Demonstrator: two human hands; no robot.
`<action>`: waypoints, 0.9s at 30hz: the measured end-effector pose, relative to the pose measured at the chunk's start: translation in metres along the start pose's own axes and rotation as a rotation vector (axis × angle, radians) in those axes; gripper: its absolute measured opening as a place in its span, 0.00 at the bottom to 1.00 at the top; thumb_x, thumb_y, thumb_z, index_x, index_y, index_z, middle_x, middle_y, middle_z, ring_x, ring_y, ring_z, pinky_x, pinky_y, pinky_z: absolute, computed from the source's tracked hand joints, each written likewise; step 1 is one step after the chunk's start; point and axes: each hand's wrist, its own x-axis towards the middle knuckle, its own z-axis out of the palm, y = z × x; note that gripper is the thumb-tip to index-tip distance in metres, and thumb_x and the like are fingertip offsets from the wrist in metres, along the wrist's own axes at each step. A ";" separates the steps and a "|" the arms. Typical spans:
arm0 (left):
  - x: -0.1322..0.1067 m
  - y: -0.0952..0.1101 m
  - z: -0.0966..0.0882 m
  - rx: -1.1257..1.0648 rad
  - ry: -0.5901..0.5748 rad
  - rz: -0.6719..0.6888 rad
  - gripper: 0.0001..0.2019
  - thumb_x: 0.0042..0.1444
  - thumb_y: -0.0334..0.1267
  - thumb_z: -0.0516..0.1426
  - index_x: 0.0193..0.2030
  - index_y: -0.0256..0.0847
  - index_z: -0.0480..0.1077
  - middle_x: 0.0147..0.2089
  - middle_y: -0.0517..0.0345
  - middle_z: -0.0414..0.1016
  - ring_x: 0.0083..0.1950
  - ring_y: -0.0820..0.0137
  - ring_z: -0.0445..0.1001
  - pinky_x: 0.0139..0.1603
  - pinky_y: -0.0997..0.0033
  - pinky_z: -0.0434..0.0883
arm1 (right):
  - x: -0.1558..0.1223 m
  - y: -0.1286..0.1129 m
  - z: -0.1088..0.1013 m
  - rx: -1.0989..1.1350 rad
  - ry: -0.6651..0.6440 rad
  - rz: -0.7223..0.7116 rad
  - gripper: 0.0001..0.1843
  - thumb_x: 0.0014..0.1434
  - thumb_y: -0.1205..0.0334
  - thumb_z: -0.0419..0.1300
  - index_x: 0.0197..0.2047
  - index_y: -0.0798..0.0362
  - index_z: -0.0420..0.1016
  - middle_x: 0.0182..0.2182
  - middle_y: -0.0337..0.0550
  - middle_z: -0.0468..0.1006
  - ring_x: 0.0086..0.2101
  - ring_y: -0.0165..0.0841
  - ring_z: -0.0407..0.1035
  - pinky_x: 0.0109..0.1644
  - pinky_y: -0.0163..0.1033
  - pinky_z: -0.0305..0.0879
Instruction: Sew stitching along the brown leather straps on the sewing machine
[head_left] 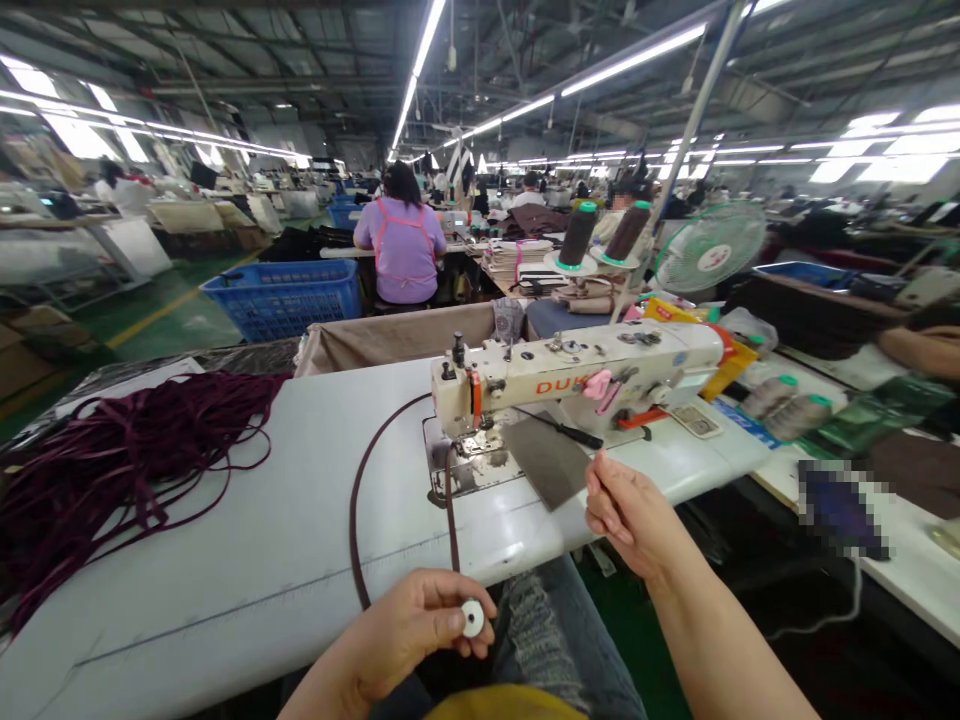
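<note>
My left hand (420,625) is closed round a small white bobbin (472,618), its round face and dark centre hole turned up, in front of the table edge. My right hand (622,505) is pinched shut, raised at the front edge right of the needle area; whatever its fingertips hold is too small to make out. A brown strip (358,480) curves from the sewing machine (570,375) over the table, and its other length (451,510) runs from under the presser foot toward my left hand. Beside the machine bed lie a grey-brown flat piece (551,465) and a black-handled tool (577,434).
A heap of dark maroon strips (150,450) covers the table's left end. Thread cones (581,235) and a green fan (712,245) stand behind the machine. Beyond are a blue crate (289,300) and a seated person (405,245). More cones (799,415) lie at right.
</note>
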 end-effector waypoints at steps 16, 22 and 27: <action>0.004 -0.009 -0.016 -0.052 0.024 -0.054 0.22 0.57 0.51 0.70 0.49 0.36 0.82 0.41 0.47 0.80 0.41 0.66 0.76 0.44 0.70 0.68 | -0.014 -0.013 -0.063 0.126 0.100 0.092 0.23 0.46 0.54 0.77 0.42 0.57 0.82 0.26 0.36 0.66 0.23 0.20 0.42 0.22 0.29 0.34; 0.006 -0.004 -0.020 -0.059 0.058 -0.048 0.23 0.55 0.52 0.71 0.50 0.36 0.82 0.42 0.45 0.80 0.42 0.65 0.76 0.44 0.69 0.69 | -0.012 -0.013 -0.065 -0.137 0.150 0.045 0.28 0.50 0.38 0.74 0.42 0.53 0.75 0.34 0.46 0.81 0.21 0.22 0.46 0.25 0.32 0.38; 0.008 0.007 -0.021 -0.042 0.087 -0.061 0.25 0.52 0.54 0.73 0.48 0.35 0.82 0.41 0.45 0.80 0.41 0.65 0.76 0.44 0.69 0.69 | -0.010 -0.015 -0.082 -0.605 0.283 0.008 0.33 0.51 0.26 0.65 0.29 0.52 0.74 0.18 0.35 0.65 0.21 0.26 0.48 0.26 0.35 0.41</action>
